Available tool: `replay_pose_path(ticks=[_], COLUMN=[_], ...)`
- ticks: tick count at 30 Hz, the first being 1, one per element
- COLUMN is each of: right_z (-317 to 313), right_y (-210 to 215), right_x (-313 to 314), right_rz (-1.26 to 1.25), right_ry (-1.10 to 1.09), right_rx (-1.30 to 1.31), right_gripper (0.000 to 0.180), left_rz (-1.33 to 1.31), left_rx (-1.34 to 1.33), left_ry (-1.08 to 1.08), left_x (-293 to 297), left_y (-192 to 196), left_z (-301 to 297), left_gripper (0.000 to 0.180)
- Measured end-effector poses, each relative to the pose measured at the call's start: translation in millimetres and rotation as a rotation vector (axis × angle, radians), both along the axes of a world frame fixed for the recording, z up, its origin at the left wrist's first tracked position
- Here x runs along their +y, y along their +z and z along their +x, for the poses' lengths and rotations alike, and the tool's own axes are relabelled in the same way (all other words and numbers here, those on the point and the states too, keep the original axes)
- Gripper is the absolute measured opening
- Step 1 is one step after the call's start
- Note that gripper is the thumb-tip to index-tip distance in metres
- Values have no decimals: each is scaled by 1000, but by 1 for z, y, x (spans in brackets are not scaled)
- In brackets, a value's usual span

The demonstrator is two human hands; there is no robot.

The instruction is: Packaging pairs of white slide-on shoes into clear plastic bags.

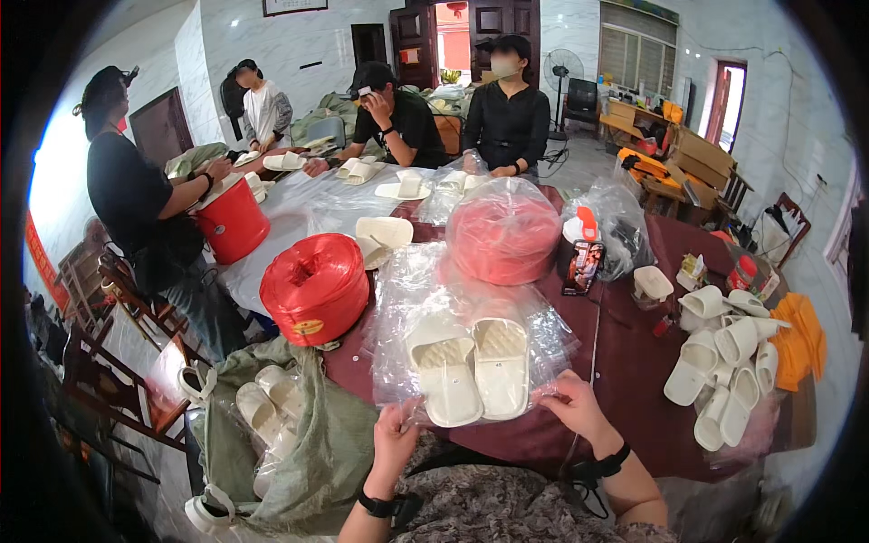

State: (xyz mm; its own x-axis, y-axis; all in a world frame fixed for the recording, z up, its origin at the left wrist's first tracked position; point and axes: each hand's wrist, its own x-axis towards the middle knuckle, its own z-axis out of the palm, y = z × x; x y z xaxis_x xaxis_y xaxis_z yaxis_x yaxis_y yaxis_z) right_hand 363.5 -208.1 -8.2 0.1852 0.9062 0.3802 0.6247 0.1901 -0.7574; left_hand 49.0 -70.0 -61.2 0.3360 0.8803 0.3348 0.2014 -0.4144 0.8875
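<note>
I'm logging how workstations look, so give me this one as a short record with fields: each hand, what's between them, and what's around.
Left hand: fingers pinch the near edge of a clear bag
Right hand: fingers pinch the same bag, farther right
Between hands: pair of cream slippers, heel ends toward the person
Beyond: red roll; plastic-wrapped red roll
Table right: slipper pile
Lower left: green sack with more slippers

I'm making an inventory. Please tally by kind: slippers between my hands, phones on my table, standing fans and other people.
Off-white slippers between the left hand and right hand: 2
Phone: 1
Standing fan: 1
Other people: 4
Total: 8
</note>
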Motion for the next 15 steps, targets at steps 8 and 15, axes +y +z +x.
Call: replay_pose_path(ticks=[8,15], right_z=[-42,-59], right_y=[6,2], right_x=[11,6], right_rz=[256,323], right_ry=[-117,-28], right_rx=[88,-54], right_gripper=[15,13], left_rz=[-272,-800], left_rx=[-205,-781], left_ry=[152,-419], left_x=[-11,-27], left_y=[14,39], left_z=[15,16], left_gripper=[43,73])
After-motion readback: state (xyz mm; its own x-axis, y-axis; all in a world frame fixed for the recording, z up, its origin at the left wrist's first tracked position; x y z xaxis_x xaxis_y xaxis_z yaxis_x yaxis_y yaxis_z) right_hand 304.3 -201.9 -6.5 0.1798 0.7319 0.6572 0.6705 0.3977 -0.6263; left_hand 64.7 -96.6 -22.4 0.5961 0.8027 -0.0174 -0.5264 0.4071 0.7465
